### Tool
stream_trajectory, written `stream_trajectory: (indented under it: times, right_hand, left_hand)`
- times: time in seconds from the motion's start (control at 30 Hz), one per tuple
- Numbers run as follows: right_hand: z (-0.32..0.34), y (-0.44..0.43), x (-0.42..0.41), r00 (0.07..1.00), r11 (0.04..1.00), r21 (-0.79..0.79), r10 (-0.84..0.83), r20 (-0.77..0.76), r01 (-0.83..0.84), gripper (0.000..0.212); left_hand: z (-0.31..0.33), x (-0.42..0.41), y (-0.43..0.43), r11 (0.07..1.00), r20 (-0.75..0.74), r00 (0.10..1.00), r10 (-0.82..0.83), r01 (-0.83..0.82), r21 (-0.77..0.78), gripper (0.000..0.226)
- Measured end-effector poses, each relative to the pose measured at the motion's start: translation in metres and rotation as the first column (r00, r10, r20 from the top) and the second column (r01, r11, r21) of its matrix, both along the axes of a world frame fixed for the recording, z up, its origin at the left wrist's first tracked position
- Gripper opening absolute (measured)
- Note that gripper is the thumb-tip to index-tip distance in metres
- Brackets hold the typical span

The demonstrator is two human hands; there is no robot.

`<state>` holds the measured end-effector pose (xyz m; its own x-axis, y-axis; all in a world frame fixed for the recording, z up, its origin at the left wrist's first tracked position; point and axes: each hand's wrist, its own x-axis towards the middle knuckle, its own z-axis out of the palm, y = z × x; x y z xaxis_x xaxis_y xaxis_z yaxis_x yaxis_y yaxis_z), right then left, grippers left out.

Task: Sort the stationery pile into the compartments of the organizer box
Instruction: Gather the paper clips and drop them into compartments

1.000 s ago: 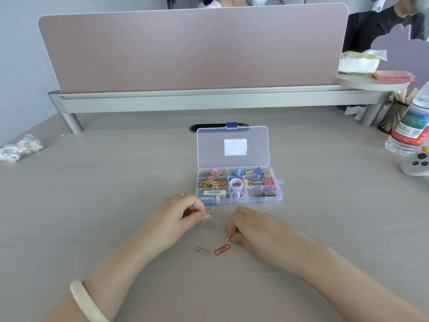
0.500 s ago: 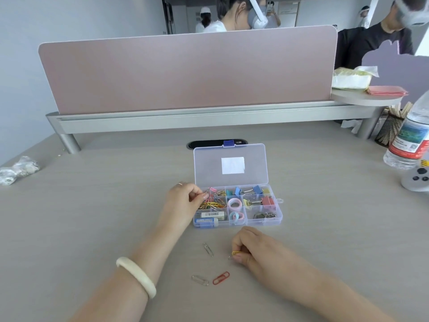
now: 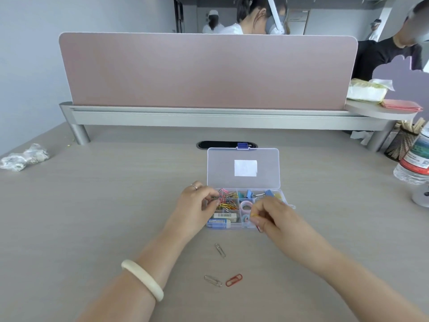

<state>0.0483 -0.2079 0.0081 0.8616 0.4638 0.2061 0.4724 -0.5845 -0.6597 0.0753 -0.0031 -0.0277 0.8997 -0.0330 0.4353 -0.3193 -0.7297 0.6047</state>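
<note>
- The box (image 3: pixel 243 205) sits mid-desk (image 3: pixel 92 217), its clear lid (image 3: pixel 242 168) standing open behind the compartments.
- Left hand (image 3: pixel 197 205) hovers at the box's left end, fingertips pinched over the coloured clips (image 3: pixel 228 199) (what it grips, I cannot tell).
- Right hand (image 3: pixel 274 217) pinches a yellow clip (image 3: pixel 254 215) over the box's front right.
- Three loose clips lie on the desk nearer the person: silver clip (image 3: pixel 220 250), a second silver one (image 3: pixel 212 280), and just beside that a red clip (image 3: pixel 234 280).
</note>
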Motion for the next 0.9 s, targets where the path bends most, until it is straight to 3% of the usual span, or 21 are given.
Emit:
stream_trajectory:
  times: [0.27,0.47,0.7,0.9]
  right_hand:
    - [0.014,0.053,0.081,0.995,0.984,-0.172,-0.03,0.092,0.045,0.015]
    - [0.002,0.061,0.091,0.989,0.931,-0.355,-0.036,0.142,0.085,0.011]
    - [0.001,0.047,0.087,0.987,0.964,-0.253,-0.045,0.153,0.083,0.02]
    - [0.007,0.036,0.066,0.982,0.985,-0.126,-0.099,0.163,0.121,0.012]
  left_hand:
    - [-0.001,0.002,0.005,0.998,0.06,0.998,-0.033,0.036,-0.055,0.01]
    - [-0.001,0.003,0.009,0.997,0.071,0.997,0.029,-0.024,-0.077,0.009]
    - [-0.001,0.003,0.007,0.996,0.071,0.997,0.03,-0.024,-0.089,0.01]
    - [0.003,-0.004,0.007,0.991,0.036,0.997,0.064,-0.06,-0.119,0.013]
